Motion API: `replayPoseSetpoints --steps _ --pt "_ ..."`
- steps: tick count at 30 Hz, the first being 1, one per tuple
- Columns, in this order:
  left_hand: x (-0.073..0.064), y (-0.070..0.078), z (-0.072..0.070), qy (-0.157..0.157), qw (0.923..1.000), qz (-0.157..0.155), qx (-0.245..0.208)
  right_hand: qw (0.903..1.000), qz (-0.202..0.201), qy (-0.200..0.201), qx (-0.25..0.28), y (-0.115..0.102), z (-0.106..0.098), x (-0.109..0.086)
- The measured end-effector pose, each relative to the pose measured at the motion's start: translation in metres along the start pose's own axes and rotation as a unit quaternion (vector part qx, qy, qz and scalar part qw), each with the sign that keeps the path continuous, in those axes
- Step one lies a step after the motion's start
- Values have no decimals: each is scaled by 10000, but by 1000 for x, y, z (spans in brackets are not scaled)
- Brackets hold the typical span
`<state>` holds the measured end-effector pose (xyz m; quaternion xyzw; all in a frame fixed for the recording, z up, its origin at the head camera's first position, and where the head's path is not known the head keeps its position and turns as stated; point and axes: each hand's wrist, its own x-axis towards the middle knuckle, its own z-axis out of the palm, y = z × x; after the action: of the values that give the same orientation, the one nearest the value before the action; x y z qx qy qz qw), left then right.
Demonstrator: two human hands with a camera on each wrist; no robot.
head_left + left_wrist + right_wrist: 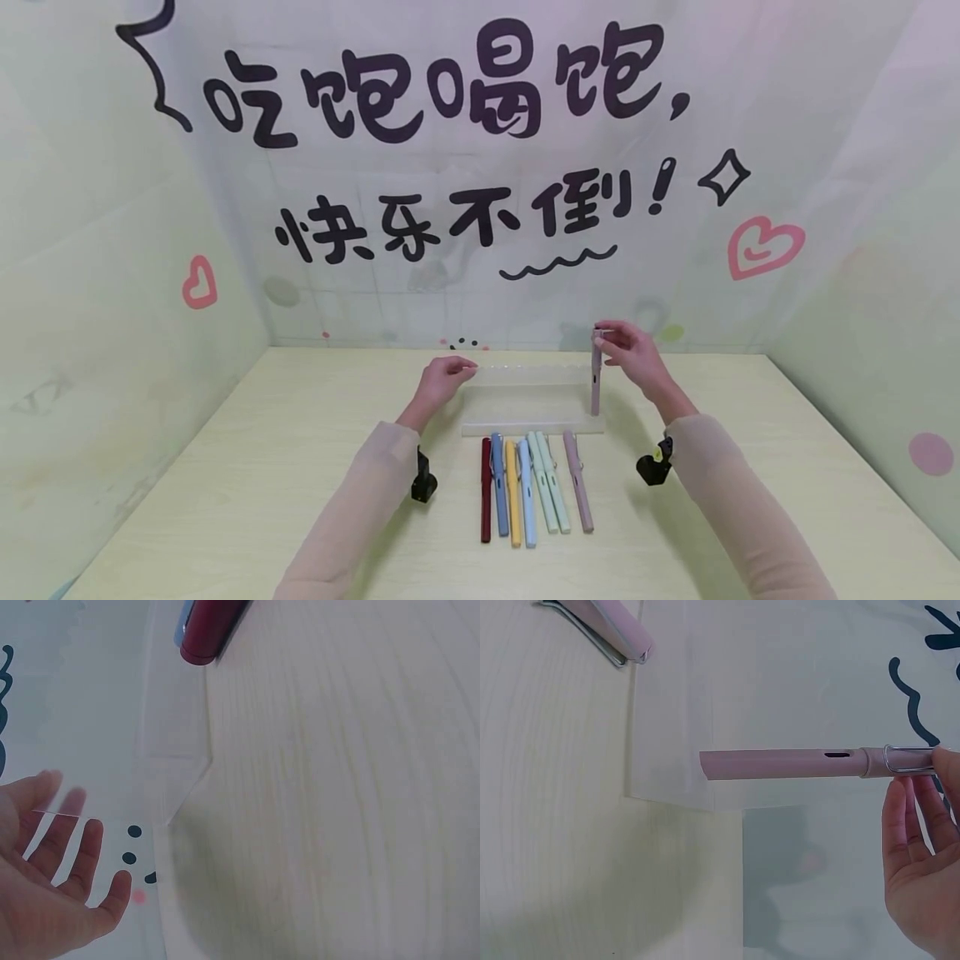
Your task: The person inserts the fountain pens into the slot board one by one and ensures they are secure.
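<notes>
Backdrop: pale printed cloth [480,310] fills the upper frame behind a light wood-grain bench [262,467].
Right grip [633,354]: right of centre, fingertips pinching the clip end of an upright mauve pen [596,379].
Left grip [441,382]: thumb and finger pinching the upper left corner of a clear stand [525,427] at mid-frame.
Held pen: at the stand's right end, lower tip near the front ledge; I cannot tell whether they touch.
Pens on the bench: lower centre, left to right, dark red [486,492], blue [499,487], yellow [513,496], light blue [527,492], two pale green [543,482], then a second mauve one [578,483] slightly apart.
Handling: from my end, I would hold the pen plumb, judge its tip against the ledge through the right wrist view, and let the left corner pinch steady the stand; pressing sideways could skid such a light-looking piece.
Lettering: bold black characters [506,79] across the upper frame read 吃饱喝饱, with 快乐不倒! beneath.
Brands: I can make out none on the pens or stand.
</notes>
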<state>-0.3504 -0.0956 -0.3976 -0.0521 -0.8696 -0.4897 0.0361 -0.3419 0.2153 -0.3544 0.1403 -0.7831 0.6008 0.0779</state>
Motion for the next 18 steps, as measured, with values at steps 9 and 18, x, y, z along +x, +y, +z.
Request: replayPoseSetpoints --steps 9,18 --pt "-1 -1 0 10 9999 92 -48 9998 49 -174 -130 5 6 -2" --pt "0 -2 0 3 9999 107 -82 9994 109 -278 -189 11 7 -3"
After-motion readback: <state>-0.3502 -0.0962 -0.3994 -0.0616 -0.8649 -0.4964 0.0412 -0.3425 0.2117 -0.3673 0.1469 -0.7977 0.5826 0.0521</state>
